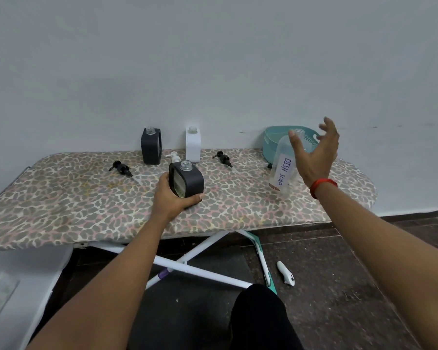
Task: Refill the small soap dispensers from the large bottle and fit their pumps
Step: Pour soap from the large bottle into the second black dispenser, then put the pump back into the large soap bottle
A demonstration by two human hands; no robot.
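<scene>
At frame centre I see the left hand (171, 195) gripping the black square soap dispenser (187, 180), its neck open, on the leopard-print ironing board (86, 198). Right of centre, the right hand (314, 155) spreads its fingers wide just beside the tilted clear plastic bottle labelled DISH SOAP (282, 168); I cannot tell whether they touch.

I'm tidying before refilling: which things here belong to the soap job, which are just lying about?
Job: DISH SOAP bottle, held black dispenser, rear black dispenser, white dispenser, left black pump, right black pump, white pump.
Lying about: teal basket, white object on floor.
</scene>
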